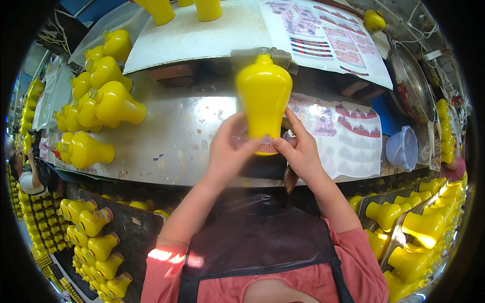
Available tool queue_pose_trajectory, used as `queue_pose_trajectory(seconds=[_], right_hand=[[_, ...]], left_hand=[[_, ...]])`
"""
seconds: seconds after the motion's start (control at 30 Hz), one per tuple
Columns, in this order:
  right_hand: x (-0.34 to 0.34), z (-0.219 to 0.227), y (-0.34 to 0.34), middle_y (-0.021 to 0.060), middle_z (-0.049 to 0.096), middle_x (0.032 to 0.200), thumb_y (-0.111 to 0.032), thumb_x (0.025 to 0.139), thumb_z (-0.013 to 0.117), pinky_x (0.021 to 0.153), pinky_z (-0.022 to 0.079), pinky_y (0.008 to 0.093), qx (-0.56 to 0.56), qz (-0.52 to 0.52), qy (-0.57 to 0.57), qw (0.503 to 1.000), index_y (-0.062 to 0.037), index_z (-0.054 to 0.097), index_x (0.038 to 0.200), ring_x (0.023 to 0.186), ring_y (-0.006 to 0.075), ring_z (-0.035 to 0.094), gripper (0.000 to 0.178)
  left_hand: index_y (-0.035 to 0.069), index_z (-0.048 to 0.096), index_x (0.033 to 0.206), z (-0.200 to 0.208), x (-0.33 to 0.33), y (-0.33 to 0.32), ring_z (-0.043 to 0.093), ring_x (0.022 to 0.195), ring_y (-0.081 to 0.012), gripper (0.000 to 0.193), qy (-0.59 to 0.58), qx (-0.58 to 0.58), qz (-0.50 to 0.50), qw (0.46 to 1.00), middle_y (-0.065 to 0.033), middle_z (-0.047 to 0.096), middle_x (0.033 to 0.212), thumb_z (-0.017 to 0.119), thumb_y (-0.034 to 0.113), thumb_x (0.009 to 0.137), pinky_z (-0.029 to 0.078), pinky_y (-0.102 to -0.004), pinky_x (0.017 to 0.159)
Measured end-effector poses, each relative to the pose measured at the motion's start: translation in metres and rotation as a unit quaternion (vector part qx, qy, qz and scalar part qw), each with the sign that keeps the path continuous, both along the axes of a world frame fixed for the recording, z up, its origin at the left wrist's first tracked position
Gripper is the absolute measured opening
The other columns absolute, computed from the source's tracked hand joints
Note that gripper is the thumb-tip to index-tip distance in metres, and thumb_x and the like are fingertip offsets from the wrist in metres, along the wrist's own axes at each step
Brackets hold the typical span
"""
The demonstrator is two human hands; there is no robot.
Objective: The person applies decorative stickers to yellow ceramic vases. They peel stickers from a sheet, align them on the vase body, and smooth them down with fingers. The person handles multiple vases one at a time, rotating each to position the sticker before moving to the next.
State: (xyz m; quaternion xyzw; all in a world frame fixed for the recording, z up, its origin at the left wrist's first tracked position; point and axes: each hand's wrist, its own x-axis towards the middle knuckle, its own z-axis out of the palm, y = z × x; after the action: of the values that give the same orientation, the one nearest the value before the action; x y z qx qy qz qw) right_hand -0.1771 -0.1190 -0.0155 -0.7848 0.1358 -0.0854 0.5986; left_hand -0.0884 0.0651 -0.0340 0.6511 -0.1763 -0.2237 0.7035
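Note:
A glossy yellow vase-shaped bottle is held between my two hands over the work table, its narrow neck pointing away and its base toward me. My left hand is closed around the lower left side, the thumb pressing near the base. On the other side my right hand grips the lower right, its thumb also at the base. Between the thumbs, a reddish and blue patterned decal lies on the yellow surface. A brown pointed thing shows below my right hand; I cannot make out what it is.
Several yellow bottles lie at the table's left. Decal sheets lie at right, more on the raised white board. A pale blue bucket stands at the right edge. Racks of bottles flank me. Another person is far left.

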Motion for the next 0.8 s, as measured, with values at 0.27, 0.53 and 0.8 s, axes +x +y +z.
queue_pose_trajectory(seconds=[0.27,0.53,0.8], right_hand=[[-0.001,-0.002,-0.001,0.0041,0.065,0.117,-0.021,0.094,0.074,0.061,0.042,0.0184,0.013,-0.003,0.007,1.0,0.002,0.032,0.161,0.065,0.0003,0.047,0.082],[0.0,-0.002,-0.002,-0.0008,0.062,0.091,-0.02,0.095,0.072,0.057,0.04,0.0195,-0.012,0.002,0.019,1.0,-0.0011,0.034,0.161,0.062,0.0011,0.046,0.079],[-0.007,0.009,-0.013,-0.0008,0.058,0.088,-0.027,0.107,0.055,0.055,0.04,0.0199,0.033,0.044,0.053,0.997,-0.0082,0.035,0.162,0.061,0.0035,0.045,0.062]], left_hand=[[0.002,0.045,0.15,0.0,-0.003,-0.001,0.059,0.116,-0.0134,0.067,0.005,-0.01,0.007,1.0,-0.0083,0.058,0.136,0.076,0.009,0.091,0.05,-0.025,0.092],[0.002,0.047,0.149,-0.006,-0.003,0.0,0.058,0.118,-0.0157,0.064,-0.002,-0.009,0.012,1.0,-0.0094,0.059,0.135,0.073,0.007,0.091,0.051,-0.0283,0.094],[0.004,0.052,0.15,-0.019,0.002,0.01,0.057,0.121,-0.0179,0.051,-0.046,0.02,0.009,0.999,-0.0097,0.061,0.131,0.061,0.011,0.1,0.045,-0.0319,0.104]])
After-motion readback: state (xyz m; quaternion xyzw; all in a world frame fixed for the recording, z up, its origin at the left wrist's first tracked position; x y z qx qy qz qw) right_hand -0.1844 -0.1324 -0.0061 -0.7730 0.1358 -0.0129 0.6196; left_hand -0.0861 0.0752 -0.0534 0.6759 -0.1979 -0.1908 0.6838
